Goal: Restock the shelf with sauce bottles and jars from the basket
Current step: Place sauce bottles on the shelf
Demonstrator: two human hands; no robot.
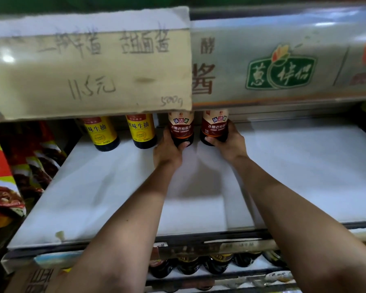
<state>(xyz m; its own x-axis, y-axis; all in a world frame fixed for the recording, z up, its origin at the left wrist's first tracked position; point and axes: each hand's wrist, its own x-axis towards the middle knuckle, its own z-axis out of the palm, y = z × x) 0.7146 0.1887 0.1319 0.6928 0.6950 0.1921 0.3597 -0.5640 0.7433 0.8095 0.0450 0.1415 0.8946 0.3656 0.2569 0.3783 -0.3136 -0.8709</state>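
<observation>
at the back of the white shelf, beside the yellow bottles, the left grip holds a red bottle and the right grip holds the other red bottle — maybe touching down. stand them straight, then let go.

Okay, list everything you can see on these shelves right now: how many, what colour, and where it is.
yellow-label bottles: 2, dark with yellow labels, back left of the white shelf
red-label bottles: 2, dark with red-brown labels, back middle
white shelf: 1, white, centre
cardboard sign: 1, tan, handwritten, upper edge, left
printed banner: 1, pale with green logo, upper edge, right
packets: several, red and yellow, far left
lower bottles: several, dark, shelf below
left hand: grips the left red-label bottle
right hand: grips the right one
</observation>
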